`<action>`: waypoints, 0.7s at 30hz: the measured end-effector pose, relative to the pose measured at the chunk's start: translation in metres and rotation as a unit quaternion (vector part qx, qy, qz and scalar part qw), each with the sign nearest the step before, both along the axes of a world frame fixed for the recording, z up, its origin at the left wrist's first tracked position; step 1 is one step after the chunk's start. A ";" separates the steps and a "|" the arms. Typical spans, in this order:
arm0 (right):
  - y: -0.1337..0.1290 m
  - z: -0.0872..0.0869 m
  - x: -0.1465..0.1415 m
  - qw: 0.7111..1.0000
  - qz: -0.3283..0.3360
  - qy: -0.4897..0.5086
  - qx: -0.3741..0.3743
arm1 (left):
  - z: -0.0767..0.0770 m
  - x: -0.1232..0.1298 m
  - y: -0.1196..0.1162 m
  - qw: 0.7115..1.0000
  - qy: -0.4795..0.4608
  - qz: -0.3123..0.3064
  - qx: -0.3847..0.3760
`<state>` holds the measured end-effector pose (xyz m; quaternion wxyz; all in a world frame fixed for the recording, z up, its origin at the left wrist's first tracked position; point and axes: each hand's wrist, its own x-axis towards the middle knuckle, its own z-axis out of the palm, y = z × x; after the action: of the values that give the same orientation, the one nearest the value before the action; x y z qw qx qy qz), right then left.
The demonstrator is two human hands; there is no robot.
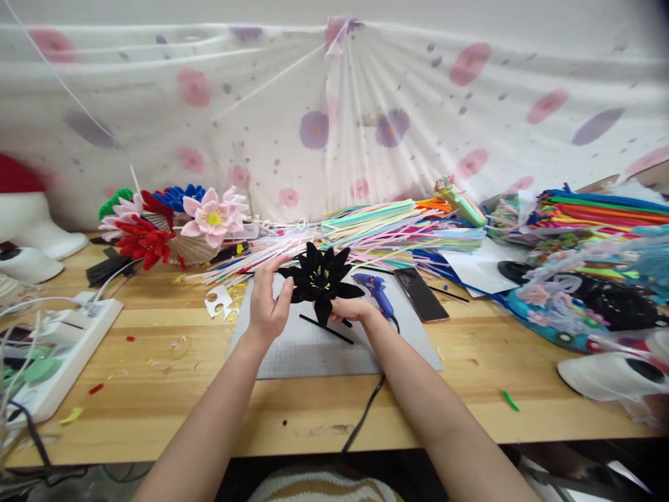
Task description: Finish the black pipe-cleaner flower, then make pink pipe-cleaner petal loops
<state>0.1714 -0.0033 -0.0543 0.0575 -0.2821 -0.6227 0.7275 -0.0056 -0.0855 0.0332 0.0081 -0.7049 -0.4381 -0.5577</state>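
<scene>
A black flower [318, 275] with pointed petals and yellow-green stamens is held up over a grey mat [293, 359]. My right hand [348, 309] is closed round its underside, partly hidden by the petals. At the flower's left side is my left hand [269, 303], its fingers apart and its thumb near a petal tip. Below the flower a thin black stick [327, 329] lies on the mat. A blue glue gun [377, 293] rests just right of my right hand.
A phone [421, 294] lies at the mat's right edge. Pipe cleaners [387, 223] are piled behind. Finished flowers [212, 217] stand at back left, a white power strip [78, 348] at left. Craft pieces and a white cone spool [611, 376] are at right. A black cable [364, 415] crosses the front edge.
</scene>
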 end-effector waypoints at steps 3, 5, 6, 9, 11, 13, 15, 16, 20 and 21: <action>-0.001 -0.001 0.001 1.000 0.000 0.003 -0.003 | 0.010 -0.006 -0.002 1.000 -0.010 0.000 0.015; -0.001 0.001 0.001 1.000 -0.009 0.001 -0.001 | 0.015 -0.007 -0.002 0.999 0.017 -0.021 0.022; -0.002 0.002 0.001 1.000 -0.014 -0.002 0.001 | 0.015 -0.007 -0.002 0.999 0.033 -0.032 0.021; -0.004 0.006 0.003 1.000 -0.017 -0.014 0.015 | 0.008 -0.005 -0.002 0.998 0.052 -0.036 0.006; -0.007 0.009 0.005 0.999 -0.027 -0.010 0.039 | -0.001 -0.005 -0.003 0.999 0.042 -0.028 0.003; -0.011 0.013 0.008 0.996 -0.045 -0.005 0.077 | -0.008 -0.007 -0.005 0.999 0.030 -0.024 0.002; -0.014 0.017 0.009 0.990 -0.064 -0.006 0.127 | -0.012 -0.009 -0.008 1.000 0.015 -0.028 -0.003; -0.015 0.018 0.009 0.985 -0.073 -0.010 0.153 | -0.013 -0.010 -0.009 0.999 0.008 -0.032 -0.007; -0.016 0.020 0.007 0.974 -0.099 -0.016 0.202 | -0.013 -0.013 -0.011 0.998 0.011 -0.050 -0.025; -0.016 0.021 0.006 0.975 -0.102 -0.017 0.197 | -0.014 -0.014 -0.011 0.998 0.014 -0.055 -0.030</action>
<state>0.1776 -0.0188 -0.0336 0.1750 -0.3397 -0.7225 0.5762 -0.0200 -0.0961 0.0189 -0.0379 -0.7359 -0.4150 -0.5337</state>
